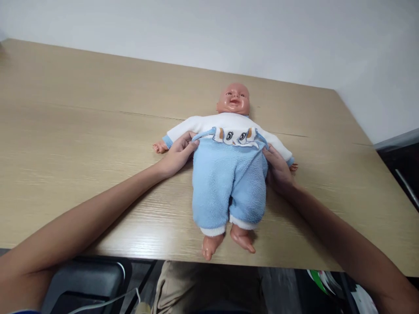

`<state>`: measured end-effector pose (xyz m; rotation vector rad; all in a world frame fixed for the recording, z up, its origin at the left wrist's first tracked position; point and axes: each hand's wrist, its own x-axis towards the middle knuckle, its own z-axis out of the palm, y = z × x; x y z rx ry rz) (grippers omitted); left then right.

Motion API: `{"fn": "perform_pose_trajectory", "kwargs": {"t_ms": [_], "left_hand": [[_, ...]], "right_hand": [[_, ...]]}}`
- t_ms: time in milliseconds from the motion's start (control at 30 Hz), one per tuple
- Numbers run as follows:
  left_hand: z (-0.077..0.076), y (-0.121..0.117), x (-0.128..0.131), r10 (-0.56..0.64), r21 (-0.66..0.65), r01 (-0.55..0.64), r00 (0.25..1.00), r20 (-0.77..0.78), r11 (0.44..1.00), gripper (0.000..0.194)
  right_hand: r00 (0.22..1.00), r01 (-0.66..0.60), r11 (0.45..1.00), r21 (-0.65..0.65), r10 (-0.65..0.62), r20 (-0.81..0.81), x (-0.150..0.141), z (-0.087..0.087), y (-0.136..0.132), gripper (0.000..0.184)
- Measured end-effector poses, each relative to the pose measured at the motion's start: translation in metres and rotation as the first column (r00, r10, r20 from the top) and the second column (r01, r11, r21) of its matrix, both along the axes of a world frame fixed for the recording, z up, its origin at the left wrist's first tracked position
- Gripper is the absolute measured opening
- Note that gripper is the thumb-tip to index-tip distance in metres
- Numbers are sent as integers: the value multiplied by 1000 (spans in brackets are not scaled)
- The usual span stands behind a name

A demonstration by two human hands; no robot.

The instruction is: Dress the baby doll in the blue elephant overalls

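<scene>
A baby doll (233, 99) lies on its back, head away from me and bare feet near the table's front edge. It wears a white top (219, 120) with blue cuffs and light blue fleece overalls (216, 179) with white leg hems. A cartoon face patch (236, 136) sits at the top of the overalls' front. My left hand (179, 153) pinches the overalls' upper edge near a strap, thumb on top. On the other side my right hand (279, 168) grips the upper side edge of the overalls; some of its fingers are hidden beneath the fabric.
The doll rests on a light wood table (98, 144) with a seam across it. Behind stands a pale wall (209, 35). Below the front edge are a black chair (85, 283), a white cable (108, 302) and my beige trousers (170, 283). A dark object (402, 168) is beyond the right edge.
</scene>
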<state>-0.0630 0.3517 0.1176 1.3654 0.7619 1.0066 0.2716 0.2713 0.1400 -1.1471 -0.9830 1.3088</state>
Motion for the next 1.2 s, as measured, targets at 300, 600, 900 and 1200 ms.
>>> {"fn": "perform_pose_trajectory", "kwargs": {"t_ms": [300,600,900,1200], "left_hand": [[69,-7,14,79,526,125,934,-348,842,53],[29,16,9,-20,212,69,974,-225,975,67],[24,25,-28,-218,230,309,912,-347,923,55],[7,9,14,-40,-67,43,998,50,997,67]], "right_hand": [[704,-155,889,431,-207,679,6,41,-2,43],[866,-143,985,96,78,493,13,19,31,77],[784,-211,968,133,86,615,35,6,12,61],[970,-74,997,-22,77,230,-7,2,15,62]]}}
